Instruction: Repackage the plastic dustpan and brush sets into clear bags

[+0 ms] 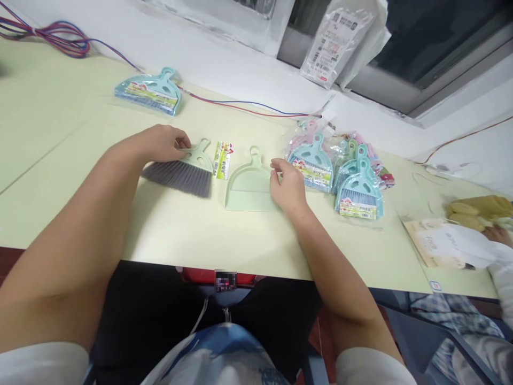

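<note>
My left hand is closed on the pale green handle of a small brush with grey bristles, which lies flat on the light green table. My right hand rests on the right edge of a pale green mini dustpan, fingers curled against its rim. Between brush and dustpan lies a printed paper label.
A pile of bagged brush-and-dustpan sets sits to the right of the dustpan. One bagged blue set lies at the back left. Red and blue wires run along the wall. A paper bag and another person's hand are at the far right.
</note>
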{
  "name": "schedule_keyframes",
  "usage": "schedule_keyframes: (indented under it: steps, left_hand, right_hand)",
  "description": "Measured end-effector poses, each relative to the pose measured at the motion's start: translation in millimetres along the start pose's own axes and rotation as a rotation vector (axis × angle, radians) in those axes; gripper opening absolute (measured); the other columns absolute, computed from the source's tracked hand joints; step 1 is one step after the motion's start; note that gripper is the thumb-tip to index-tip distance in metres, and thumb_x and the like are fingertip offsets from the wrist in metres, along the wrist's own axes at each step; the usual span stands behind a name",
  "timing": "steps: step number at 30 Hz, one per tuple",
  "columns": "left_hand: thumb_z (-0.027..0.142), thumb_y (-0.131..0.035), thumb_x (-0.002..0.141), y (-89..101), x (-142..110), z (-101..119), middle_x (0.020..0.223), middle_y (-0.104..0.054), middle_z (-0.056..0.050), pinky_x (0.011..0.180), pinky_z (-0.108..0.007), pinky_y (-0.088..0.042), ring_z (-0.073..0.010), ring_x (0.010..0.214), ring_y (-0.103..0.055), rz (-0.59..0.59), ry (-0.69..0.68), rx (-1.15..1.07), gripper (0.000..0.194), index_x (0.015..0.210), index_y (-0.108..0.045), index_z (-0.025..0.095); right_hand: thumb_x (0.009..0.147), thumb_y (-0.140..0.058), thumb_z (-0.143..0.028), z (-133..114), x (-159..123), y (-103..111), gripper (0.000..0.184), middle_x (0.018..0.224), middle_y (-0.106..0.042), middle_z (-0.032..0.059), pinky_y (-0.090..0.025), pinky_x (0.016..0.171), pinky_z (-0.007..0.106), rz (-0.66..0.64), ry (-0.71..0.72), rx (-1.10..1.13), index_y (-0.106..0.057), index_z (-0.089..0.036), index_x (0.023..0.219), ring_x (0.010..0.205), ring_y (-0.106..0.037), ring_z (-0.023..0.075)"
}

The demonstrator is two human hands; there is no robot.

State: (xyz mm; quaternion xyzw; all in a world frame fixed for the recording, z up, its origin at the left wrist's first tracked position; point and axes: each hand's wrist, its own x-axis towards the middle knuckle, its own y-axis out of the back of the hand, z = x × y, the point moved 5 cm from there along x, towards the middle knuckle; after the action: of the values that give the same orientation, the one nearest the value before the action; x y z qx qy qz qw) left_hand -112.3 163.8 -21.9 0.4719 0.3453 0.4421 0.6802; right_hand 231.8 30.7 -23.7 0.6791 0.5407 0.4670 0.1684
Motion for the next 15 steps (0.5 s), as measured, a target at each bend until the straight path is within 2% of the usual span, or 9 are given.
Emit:
schedule_keyframes:
  steps: [6, 12, 15]
  left_hand:
    - [0.026, -0.079, 0.081, 11.7, -8.0, -0.5, 0.105, -0.08, 0.002, 0.074, -0.028, -0.046, -0.0164, 0.085, -0.062, -0.051, 0.062, -0.012, 0.035, 0.116, -0.082, 0.022]
    - [0.031, -0.073, 0.09, 20.6, -8.0, -12.6, 0.115, -0.076, 0.002, 0.08, -0.03, -0.045, -0.0174, 0.093, -0.062, -0.013, 0.066, -0.06, 0.035, 0.124, -0.08, 0.023]
    - [0.032, -0.072, 0.092, 25.2, -11.1, -20.6, 0.111, -0.074, 0.003, 0.085, -0.033, -0.046, -0.0185, 0.095, -0.06, -0.001, 0.109, -0.166, 0.034, 0.124, -0.079, 0.024]
  right_hand:
    - [0.089, -0.047, -0.012, 9.2, 0.2, -6.7, 0.039, 0.115, -0.078, 0.0175, -0.058, 0.101, 0.054, -0.038, -0.02, -0.046, -0.073, -0.016, 0.119, 0.106, -0.074, 0.0328]
    - [0.088, -0.047, -0.011, 14.9, 6.5, -15.2, 0.042, 0.115, -0.081, 0.014, -0.058, 0.105, 0.054, -0.032, -0.06, 0.017, -0.077, -0.018, 0.116, 0.108, -0.076, 0.0314]
    - [0.089, -0.047, -0.011, 15.1, 13.3, -23.0, 0.041, 0.117, -0.082, 0.0127, -0.058, 0.106, 0.052, -0.031, -0.055, 0.043, -0.078, -0.018, 0.115, 0.108, -0.077, 0.0298]
